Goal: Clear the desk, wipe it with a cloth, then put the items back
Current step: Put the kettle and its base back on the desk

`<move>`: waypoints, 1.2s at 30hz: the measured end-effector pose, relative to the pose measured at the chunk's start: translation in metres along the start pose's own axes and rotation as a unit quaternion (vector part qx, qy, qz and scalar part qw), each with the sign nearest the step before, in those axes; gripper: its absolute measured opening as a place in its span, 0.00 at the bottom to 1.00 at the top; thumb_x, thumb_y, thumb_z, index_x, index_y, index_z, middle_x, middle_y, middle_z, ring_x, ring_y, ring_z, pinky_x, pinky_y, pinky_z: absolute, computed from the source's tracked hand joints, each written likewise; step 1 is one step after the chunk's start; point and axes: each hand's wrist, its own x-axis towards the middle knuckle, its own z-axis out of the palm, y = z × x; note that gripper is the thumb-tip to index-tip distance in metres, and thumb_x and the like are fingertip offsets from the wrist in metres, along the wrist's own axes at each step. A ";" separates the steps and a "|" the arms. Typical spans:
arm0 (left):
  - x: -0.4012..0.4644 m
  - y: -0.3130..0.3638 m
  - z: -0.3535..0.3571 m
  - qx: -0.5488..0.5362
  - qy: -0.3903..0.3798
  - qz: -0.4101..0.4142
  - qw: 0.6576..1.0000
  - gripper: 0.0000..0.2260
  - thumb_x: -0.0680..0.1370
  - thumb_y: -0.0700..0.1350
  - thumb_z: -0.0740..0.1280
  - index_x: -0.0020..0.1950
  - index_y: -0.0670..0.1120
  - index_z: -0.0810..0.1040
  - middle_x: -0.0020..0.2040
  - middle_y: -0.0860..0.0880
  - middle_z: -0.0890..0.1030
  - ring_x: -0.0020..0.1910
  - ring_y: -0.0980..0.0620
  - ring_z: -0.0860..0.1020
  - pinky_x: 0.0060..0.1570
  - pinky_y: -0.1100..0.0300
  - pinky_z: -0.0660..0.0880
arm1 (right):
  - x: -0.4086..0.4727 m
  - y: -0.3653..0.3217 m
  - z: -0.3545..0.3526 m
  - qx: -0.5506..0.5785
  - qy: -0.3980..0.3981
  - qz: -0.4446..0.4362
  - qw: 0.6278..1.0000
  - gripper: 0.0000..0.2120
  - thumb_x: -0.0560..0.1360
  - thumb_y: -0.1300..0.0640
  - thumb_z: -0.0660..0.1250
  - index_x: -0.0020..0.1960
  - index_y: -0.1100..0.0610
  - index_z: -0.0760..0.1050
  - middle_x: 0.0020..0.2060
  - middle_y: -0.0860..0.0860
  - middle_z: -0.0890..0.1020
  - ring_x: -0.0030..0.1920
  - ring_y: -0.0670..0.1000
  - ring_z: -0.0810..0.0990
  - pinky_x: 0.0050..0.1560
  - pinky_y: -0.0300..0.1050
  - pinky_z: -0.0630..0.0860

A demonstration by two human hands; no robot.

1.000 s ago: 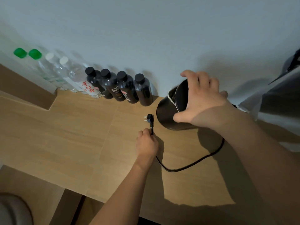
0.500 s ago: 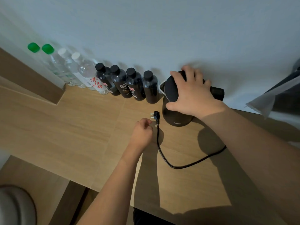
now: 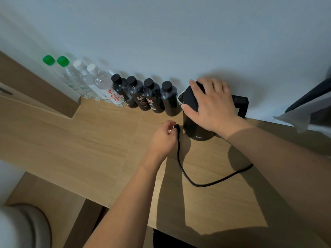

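A black electric kettle [image 3: 194, 126] stands upright on the wooden desk [image 3: 89, 140] near the wall. My right hand [image 3: 213, 106] lies over its lid and grips the top. Its black power cord [image 3: 206, 183] loops across the desk to a plug [image 3: 177, 127]. My left hand [image 3: 163, 138] pinches the cord just behind the plug, left of the kettle. A row of dark bottles with black caps [image 3: 148, 97] stands against the wall, touching the kettle's left side.
Left of the dark ones stand several clear water bottles [image 3: 93, 83], two with green caps [image 3: 62, 61]. A raised wooden ledge [image 3: 35, 97] borders the desk at the left. Grey fabric [image 3: 304, 115] hangs at the right edge. A round white object [image 3: 21, 228] sits below left.
The kettle was tilted in my right hand; it now stands upright by the wall next to the bottles. My left hand moved up the cord to the plug.
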 end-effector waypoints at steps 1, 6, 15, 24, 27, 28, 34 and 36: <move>-0.003 0.002 -0.001 0.001 0.017 0.012 1.000 0.17 0.85 0.48 0.58 0.74 0.47 0.71 0.67 0.48 0.76 0.65 0.50 0.75 0.57 0.61 0.68 | -0.001 -0.001 0.000 0.003 -0.001 -0.002 1.000 0.38 0.75 0.33 0.50 0.74 0.57 0.66 0.68 0.58 0.72 0.66 0.63 0.69 0.68 0.60 0.62; -0.020 -0.002 -0.018 0.015 0.149 0.092 0.984 0.20 0.85 0.49 0.59 0.74 0.42 0.69 0.66 0.44 0.75 0.64 0.48 0.75 0.65 0.50 0.72 | -0.015 -0.006 -0.011 0.054 0.010 0.000 0.998 0.33 0.78 0.37 0.49 0.72 0.59 0.68 0.68 0.57 0.72 0.70 0.60 0.67 0.76 0.62 0.52; -0.049 -0.008 -0.054 0.116 0.283 0.271 0.912 0.15 0.82 0.40 0.60 0.67 0.36 0.73 0.62 0.40 0.77 0.63 0.41 0.74 0.66 0.49 0.70 | -0.081 -0.052 -0.028 0.200 0.142 0.009 0.969 0.25 0.80 0.50 0.60 0.72 0.62 0.69 0.72 0.57 0.71 0.75 0.57 0.65 0.78 0.55 0.53; -0.062 -0.013 -0.059 0.159 0.208 0.385 0.885 0.17 0.83 0.43 0.58 0.69 0.36 0.72 0.65 0.38 0.75 0.67 0.41 0.72 0.70 0.48 0.68 | -0.155 -0.071 -0.045 0.168 0.138 0.163 0.962 0.26 0.80 0.54 0.63 0.76 0.58 0.64 0.76 0.54 0.65 0.77 0.53 0.59 0.79 0.49 0.52; -0.071 -0.001 -0.036 0.156 0.168 0.423 0.877 0.16 0.84 0.43 0.59 0.69 0.36 0.72 0.65 0.39 0.75 0.66 0.42 0.72 0.70 0.50 0.68 | -0.194 -0.067 -0.052 0.159 0.127 0.230 0.952 0.27 0.80 0.55 0.62 0.77 0.57 0.61 0.77 0.53 0.62 0.78 0.52 0.57 0.78 0.46 0.47; -0.078 0.004 -0.026 0.150 0.153 0.437 0.873 0.16 0.84 0.43 0.60 0.69 0.36 0.72 0.65 0.39 0.75 0.66 0.42 0.72 0.70 0.50 0.68 | -0.210 -0.064 -0.054 0.155 0.126 0.250 0.947 0.27 0.80 0.55 0.61 0.78 0.57 0.61 0.77 0.53 0.62 0.78 0.52 0.57 0.78 0.45 0.47; -0.135 0.047 0.049 0.123 0.058 0.539 0.832 0.16 0.83 0.42 0.60 0.68 0.35 0.73 0.65 0.38 0.75 0.64 0.40 0.72 0.68 0.47 0.69 | -0.309 -0.032 -0.062 0.147 0.193 0.361 0.900 0.27 0.78 0.54 0.60 0.75 0.61 0.66 0.73 0.56 0.69 0.75 0.55 0.65 0.77 0.54 0.58; -0.157 0.062 0.074 0.124 0.037 0.569 0.812 0.15 0.83 0.42 0.60 0.66 0.35 0.73 0.63 0.37 0.75 0.62 0.39 0.73 0.66 0.46 0.70 | -0.343 -0.022 -0.065 0.150 0.215 0.402 0.877 0.28 0.77 0.53 0.60 0.75 0.61 0.66 0.73 0.56 0.70 0.74 0.55 0.66 0.77 0.55 0.58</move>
